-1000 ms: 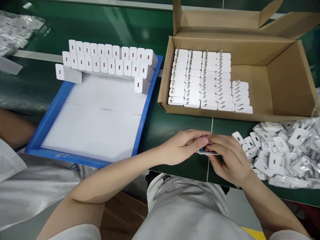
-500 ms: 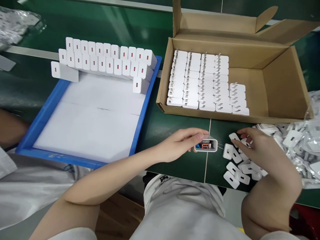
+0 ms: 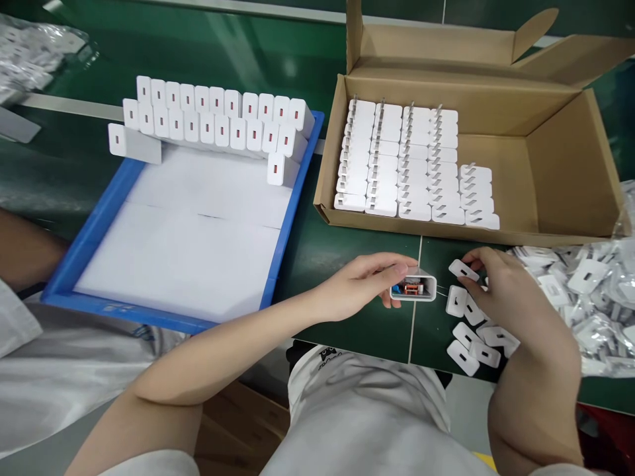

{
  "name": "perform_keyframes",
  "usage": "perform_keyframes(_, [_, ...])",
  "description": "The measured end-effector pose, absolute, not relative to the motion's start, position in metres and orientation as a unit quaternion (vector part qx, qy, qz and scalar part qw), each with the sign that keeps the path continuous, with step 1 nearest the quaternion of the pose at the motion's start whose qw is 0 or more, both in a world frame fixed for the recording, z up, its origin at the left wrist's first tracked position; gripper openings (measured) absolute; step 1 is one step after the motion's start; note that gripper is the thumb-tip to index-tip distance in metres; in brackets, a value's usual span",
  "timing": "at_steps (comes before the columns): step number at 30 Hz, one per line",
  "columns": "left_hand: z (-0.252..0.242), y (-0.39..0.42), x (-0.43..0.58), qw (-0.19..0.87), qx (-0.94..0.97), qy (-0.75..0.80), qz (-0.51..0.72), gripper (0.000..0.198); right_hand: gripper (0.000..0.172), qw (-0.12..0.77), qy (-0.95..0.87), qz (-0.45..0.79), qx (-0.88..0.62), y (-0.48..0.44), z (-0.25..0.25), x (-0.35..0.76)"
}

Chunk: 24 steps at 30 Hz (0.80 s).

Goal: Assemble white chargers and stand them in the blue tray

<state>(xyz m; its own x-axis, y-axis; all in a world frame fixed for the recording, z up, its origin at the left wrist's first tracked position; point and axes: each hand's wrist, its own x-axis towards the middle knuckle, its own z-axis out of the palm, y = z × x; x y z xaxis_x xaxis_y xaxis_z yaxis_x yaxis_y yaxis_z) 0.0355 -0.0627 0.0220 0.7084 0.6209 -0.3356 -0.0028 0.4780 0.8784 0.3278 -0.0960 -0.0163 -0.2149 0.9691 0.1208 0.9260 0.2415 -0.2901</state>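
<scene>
My left hand [image 3: 370, 285] is closed round a white charger housing [image 3: 427, 289]. Its open end faces me and shows orange and blue electronic parts inside; two thin metal prongs stick out on its right. My right hand [image 3: 496, 284] pinches a white end cap [image 3: 464, 270] with a slot in it, lifted slightly at the near side of the box. Beneath that hand several loose end caps [image 3: 463, 357] lie in a small heap on the green table [image 3: 347, 337], partly hidden by my wrist.
A cardboard box [image 3: 501, 192] stands behind my hands, partly filled with rows of pronged chargers [image 3: 387, 178]. On the left, a blue-rimmed tray [image 3: 282, 251] bears rows of chargers [image 3: 213, 129]. Plastic bags of caps [image 3: 602, 291] lie at right. Another person's arm [image 3: 30, 251] shows at far left.
My right hand has closed on an end cap and drawn it slightly left. My left hand still holds the housing in about the same place.
</scene>
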Motion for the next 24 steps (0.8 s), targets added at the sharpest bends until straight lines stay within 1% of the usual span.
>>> perform_keyframes(3, [0.021,-0.063,0.037,0.8,0.465,0.326,0.194,0.057,0.026,0.138,-0.769,0.077,-0.619,-0.097,-0.017,0.327])
perform_keyframes(6, [0.019,-0.063,0.037,0.805,0.455,0.329,0.192,0.057,0.022,0.133,-0.772,0.091,-0.615,-0.097,-0.011,0.324])
perform_keyframes(9, [0.018,-0.064,0.038,0.805,0.451,0.334,0.193,0.057,0.019,0.15,-0.771,0.112,-0.609,-0.097,0.004,0.314])
perform_keyframes(11, [0.018,-0.064,0.039,0.806,0.447,0.336,0.194,0.056,0.013,0.194,-0.769,0.115,-0.598,-0.099,0.016,0.302])
perform_keyframes(13, [0.017,-0.065,0.04,0.811,0.437,0.338,0.192,0.058,0.006,0.291,-0.759,0.096,-0.574,-0.102,0.024,0.286])
perform_keyframes(15, [0.016,-0.066,0.042,0.819,0.424,0.339,0.188,0.06,0.02,0.384,-0.753,0.071,-0.53,-0.106,0.028,0.271])
perform_keyframes(17, [0.015,-0.067,0.044,0.825,0.415,0.337,0.183,0.063,0.033,0.418,-0.768,0.059,-0.481,-0.11,0.027,0.259])
perform_keyframes(18, [0.015,-0.068,0.045,0.828,0.412,0.334,0.182,0.064,0.038,0.417,-0.784,0.061,-0.456,-0.111,0.026,0.254])
perform_keyframes(20, [0.015,-0.069,0.046,0.833,0.409,0.326,0.178,0.063,0.041,0.402,-0.814,0.068,-0.414,-0.112,0.024,0.25])
perform_keyframes(24, [0.014,-0.068,0.046,0.84,0.405,0.313,0.18,0.055,0.037,0.383,-0.839,0.088,-0.377,-0.112,0.024,0.25])
